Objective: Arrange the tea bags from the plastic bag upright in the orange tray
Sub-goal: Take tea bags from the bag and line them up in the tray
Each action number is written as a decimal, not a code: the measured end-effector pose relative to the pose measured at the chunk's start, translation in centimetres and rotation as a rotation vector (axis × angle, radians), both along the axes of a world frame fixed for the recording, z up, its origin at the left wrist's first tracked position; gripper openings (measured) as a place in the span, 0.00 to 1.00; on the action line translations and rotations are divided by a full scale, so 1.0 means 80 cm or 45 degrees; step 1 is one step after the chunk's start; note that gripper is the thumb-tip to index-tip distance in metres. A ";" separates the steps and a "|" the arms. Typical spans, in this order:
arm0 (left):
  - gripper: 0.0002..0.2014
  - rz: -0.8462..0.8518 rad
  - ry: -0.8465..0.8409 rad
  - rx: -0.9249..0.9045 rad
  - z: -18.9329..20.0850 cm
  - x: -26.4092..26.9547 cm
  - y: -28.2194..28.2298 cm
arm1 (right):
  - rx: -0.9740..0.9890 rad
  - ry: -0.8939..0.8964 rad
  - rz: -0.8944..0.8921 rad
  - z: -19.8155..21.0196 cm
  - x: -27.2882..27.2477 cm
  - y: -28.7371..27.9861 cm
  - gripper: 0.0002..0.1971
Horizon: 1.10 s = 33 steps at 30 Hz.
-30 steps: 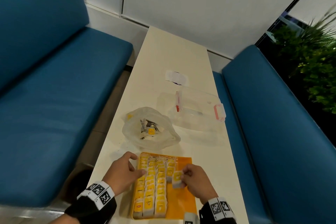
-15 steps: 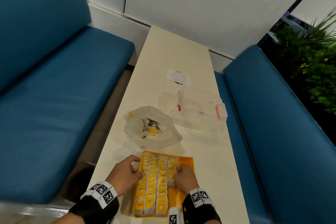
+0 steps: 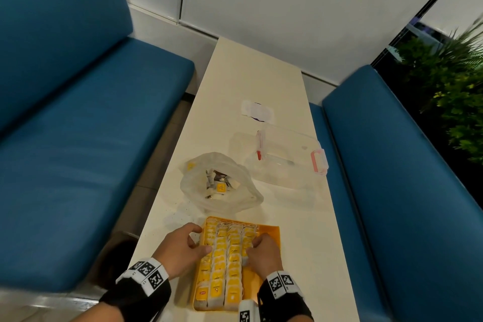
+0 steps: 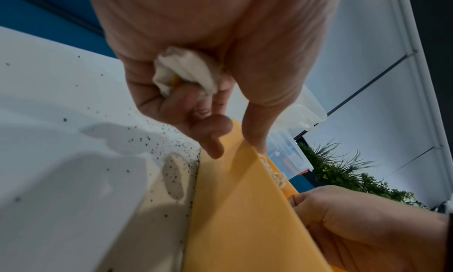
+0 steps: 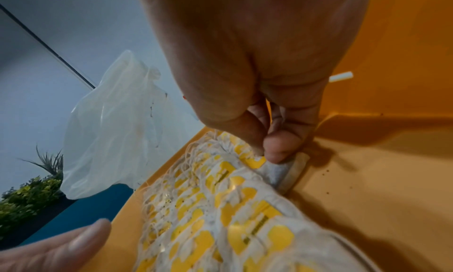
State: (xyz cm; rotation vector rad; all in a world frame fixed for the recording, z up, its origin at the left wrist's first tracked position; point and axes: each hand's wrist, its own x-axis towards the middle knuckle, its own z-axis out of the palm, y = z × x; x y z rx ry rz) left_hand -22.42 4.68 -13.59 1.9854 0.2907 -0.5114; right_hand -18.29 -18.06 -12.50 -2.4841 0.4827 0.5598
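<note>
Closest are two hands with black wrist bands that carry black-and-white square code tags. The left hand [image 3: 183, 248] rests on the left wall of the tray [image 3: 271, 232], thumb on the rim, and its curled fingers hold a crumpled tea bag [image 4: 186, 71] in the palm. The right hand [image 3: 264, 253] is inside the tray, and its thumb and finger pinch the top of one bag [image 5: 282, 171] at the end of the right row. The tea bags [image 3: 222, 264] stand upright in rows, with yellow tags; the writing on them is too small to read. Just past the tray is the plastic bag [image 3: 235, 201], open, with a few tea bags inside. Farther along the table [image 3: 256, 70] sits a clear box [image 3: 292, 146] with a pink clip, then a small white paper [image 3: 257, 111].
</note>
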 end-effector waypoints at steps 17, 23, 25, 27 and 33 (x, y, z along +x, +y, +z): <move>0.34 0.514 0.433 -1.094 0.072 0.025 -0.010 | 0.449 -0.277 0.870 0.112 -0.036 0.093 0.16; 0.33 0.511 0.384 -1.052 0.081 0.024 -0.018 | 0.411 -0.308 0.769 0.101 -0.036 0.099 0.14; 0.32 0.512 0.397 -1.107 0.083 0.024 -0.018 | 0.424 -0.311 0.719 0.099 -0.036 0.097 0.11; 0.30 0.455 0.403 -1.148 0.083 0.022 -0.014 | 0.469 -0.313 0.632 0.098 -0.035 0.091 0.11; 0.08 0.203 0.213 -0.928 0.072 0.010 0.003 | 0.613 -0.276 0.338 0.096 -0.024 0.060 0.11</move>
